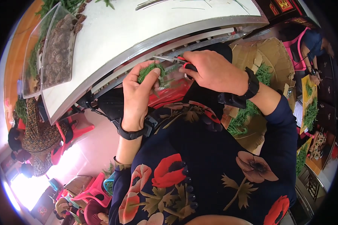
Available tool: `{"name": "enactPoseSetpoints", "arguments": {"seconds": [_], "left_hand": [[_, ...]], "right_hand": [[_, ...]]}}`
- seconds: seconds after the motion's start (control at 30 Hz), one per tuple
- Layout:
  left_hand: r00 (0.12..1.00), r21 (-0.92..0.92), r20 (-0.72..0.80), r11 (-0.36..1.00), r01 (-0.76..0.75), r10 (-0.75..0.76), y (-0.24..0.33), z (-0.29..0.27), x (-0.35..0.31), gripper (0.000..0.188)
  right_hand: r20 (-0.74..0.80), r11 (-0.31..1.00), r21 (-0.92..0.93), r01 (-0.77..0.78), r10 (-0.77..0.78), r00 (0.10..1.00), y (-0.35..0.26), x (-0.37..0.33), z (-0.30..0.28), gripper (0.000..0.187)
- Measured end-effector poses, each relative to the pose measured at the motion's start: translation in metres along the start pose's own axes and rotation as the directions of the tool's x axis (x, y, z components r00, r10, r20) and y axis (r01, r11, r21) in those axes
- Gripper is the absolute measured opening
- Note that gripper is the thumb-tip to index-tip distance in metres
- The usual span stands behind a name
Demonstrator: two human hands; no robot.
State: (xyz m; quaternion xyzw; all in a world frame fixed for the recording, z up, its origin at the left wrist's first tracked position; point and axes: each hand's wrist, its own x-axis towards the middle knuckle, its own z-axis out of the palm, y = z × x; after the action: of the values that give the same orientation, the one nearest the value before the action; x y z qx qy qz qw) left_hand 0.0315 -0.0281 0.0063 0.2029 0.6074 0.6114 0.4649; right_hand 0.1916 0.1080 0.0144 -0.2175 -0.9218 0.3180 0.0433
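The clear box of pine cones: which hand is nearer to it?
Left. The left hand, pinching greenery, is right of the clear box; the right hand, holding scissors, is farther right.

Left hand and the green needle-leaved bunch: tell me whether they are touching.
Touching. The head view shows it: the left hand grips the green needle-leaved bunch, with the thumb pressed across its front.

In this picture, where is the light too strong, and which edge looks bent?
Head view: glare at lower left, washing out part of the pink floor; same view: the white table, whose near edge visibly curves, likely from the fisheye lens.
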Motion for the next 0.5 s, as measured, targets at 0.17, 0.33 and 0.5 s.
{"name": "enactPoseSetpoints", "arguments": {"seconds": [0.17,0.33,0.5], "left_hand": [[0.956,-0.197,0.211,0.949,0.247,-0.205,-0.004,-0.012,0.011,0.020],[0.923,-0.342,0.235,0.863,0.372,-0.305,-0.006,-0.012,0.012,0.021],[0.968,-0.334,0.150,0.911,0.241,-0.201,-0.008,-0.016,0.012,0.021]], "right_hand": [[-0.099,0.841,-0.538,0.064,-0.138,0.985,-0.002,0.000,-0.005,0.041],[-0.059,0.456,-0.886,0.085,-0.293,0.954,-0.017,0.011,-0.021,0.051],[-0.097,0.837,-0.543,0.060,-0.134,0.986,-0.010,0.007,-0.027,0.045]]}}
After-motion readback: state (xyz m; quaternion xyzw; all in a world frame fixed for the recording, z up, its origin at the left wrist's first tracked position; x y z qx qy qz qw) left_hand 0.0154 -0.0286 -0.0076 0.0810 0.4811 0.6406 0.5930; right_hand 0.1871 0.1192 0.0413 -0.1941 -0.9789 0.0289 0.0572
